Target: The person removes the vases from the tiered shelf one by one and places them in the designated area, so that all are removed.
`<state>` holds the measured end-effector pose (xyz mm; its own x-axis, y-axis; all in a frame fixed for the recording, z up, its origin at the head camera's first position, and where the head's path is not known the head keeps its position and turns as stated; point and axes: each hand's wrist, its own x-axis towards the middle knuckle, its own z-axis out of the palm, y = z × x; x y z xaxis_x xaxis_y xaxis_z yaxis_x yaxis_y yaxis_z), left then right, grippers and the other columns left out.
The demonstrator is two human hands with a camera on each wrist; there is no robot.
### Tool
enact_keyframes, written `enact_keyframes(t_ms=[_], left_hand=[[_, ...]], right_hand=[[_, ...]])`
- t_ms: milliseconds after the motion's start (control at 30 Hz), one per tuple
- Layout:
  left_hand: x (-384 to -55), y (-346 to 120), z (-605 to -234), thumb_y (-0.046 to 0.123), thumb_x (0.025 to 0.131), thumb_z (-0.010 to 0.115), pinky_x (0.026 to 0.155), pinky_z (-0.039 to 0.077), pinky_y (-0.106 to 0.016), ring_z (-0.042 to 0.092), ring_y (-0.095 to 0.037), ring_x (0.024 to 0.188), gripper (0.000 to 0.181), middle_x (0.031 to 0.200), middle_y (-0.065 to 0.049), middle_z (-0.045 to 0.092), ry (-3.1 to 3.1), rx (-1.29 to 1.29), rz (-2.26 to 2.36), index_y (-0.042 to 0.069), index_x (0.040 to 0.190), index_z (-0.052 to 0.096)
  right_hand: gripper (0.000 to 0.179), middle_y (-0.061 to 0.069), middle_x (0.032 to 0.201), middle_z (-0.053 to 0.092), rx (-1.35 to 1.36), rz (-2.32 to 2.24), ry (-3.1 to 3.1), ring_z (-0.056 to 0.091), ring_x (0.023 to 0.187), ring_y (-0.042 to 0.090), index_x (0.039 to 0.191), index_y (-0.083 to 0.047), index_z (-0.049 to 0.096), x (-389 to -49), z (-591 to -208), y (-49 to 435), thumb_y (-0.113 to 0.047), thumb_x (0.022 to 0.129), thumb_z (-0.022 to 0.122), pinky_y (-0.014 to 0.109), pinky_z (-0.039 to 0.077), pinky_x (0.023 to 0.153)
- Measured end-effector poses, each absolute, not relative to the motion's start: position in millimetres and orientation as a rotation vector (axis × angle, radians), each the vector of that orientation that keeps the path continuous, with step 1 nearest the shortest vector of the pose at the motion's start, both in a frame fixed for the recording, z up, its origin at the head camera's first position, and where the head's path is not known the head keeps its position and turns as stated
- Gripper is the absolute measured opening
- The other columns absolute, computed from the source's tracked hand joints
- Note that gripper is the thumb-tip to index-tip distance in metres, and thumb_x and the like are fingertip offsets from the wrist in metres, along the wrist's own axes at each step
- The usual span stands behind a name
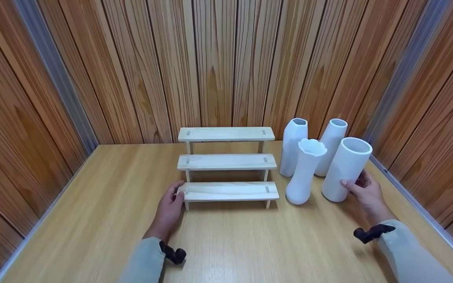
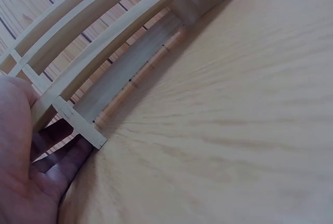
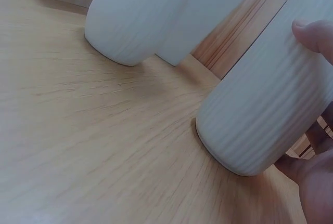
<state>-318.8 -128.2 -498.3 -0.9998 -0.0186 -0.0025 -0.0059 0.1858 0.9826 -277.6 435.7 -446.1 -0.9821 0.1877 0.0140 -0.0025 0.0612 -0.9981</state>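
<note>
A three-step wooden display stand [image 1: 226, 161] is on the table, its steps rising toward the back. My left hand [image 1: 170, 204] holds the left end of its lowest step. In the left wrist view, the fingers [image 2: 70, 164] pass behind the end leg. To the right of the stand are several white vases. My right hand [image 1: 369, 195] grips the straight cylindrical vase [image 1: 347, 169] low on its right side, thumb in front and fingers behind. Fine ribs show on this vase [image 3: 265, 104] in the right wrist view; its base is at the tabletop.
Left of the cylindrical vase is a scallop-rimmed vase [image 1: 305, 173]. Behind them stand a faceted vase [image 1: 294, 147] and a tapered vase [image 1: 332, 145]. The wooden tabletop [image 1: 226, 243] is bordered by wood-panelled walls [image 1: 218, 70] at the back and both sides.
</note>
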Motion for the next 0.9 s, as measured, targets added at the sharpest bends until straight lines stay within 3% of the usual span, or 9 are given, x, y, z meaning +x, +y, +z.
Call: enact_keyframes(t_ms=[200,400,600,767,900], left_hand=[[-319.0,-128.4,-498.0,0.032,0.109,0.043,0.118,0.030,-0.050,0.029,-0.024,0.149,0.044,0.162,0.000,0.032,-2.421,0.048,-2.020,0.023,0.152,0.042],[-316.4,-131.8,-496.6,0.033,0.108,0.043,0.120,0.024,-0.052,0.023,-0.026,0.152,0.048,0.164,-0.002,0.029,-2.502,0.015,-1.924,0.021,0.155,0.038],[-311.2,-146.0,-470.1,0.042,0.107,0.043,0.117,0.029,-0.055,0.033,-0.031,0.146,0.059,0.159,-0.009,0.032,-2.707,-0.011,-1.632,0.019,0.159,0.028],[-309.2,-155.5,-431.8,0.056,0.105,0.034,0.117,0.026,-0.059,0.027,-0.037,0.149,0.073,0.163,-0.016,0.022,-2.838,-0.125,-1.262,0.015,0.162,0.015],[-309.4,-154.5,-406.1,0.059,0.103,0.035,0.118,0.023,-0.061,0.021,-0.041,0.150,0.080,0.165,-0.021,0.017,-2.845,-0.250,-1.021,0.009,0.162,0.013]], right_hand=[[0.099,0.003,0.170,0.007,-0.172,2.076,-2.070,0.011,0.154,0.032,0.163,-0.032,0.002,-273.8,-445.6,429.2,-0.029,0.094,0.073,0.052,0.011,0.123],[0.086,0.004,0.164,0.021,-0.117,1.952,-1.952,0.019,0.149,0.027,0.161,-0.030,0.010,-265.7,-423.9,423.1,-0.029,0.097,0.068,0.048,0.011,0.124],[0.080,0.006,0.161,0.025,-0.134,1.604,-2.047,0.020,0.151,0.027,0.160,-0.026,0.014,-266.0,-373.8,416.9,-0.036,0.099,0.064,0.043,0.012,0.125],[0.077,0.003,0.164,0.023,-0.175,1.348,-2.174,0.014,0.153,0.026,0.160,-0.031,0.016,-262.2,-339.4,403.2,-0.046,0.098,0.060,0.053,0.006,0.123],[0.081,0.004,0.167,0.018,-0.105,1.191,-2.308,0.011,0.153,0.034,0.161,-0.031,0.017,-262.8,-319.2,382.1,-0.054,0.096,0.060,0.067,0.010,0.118]])
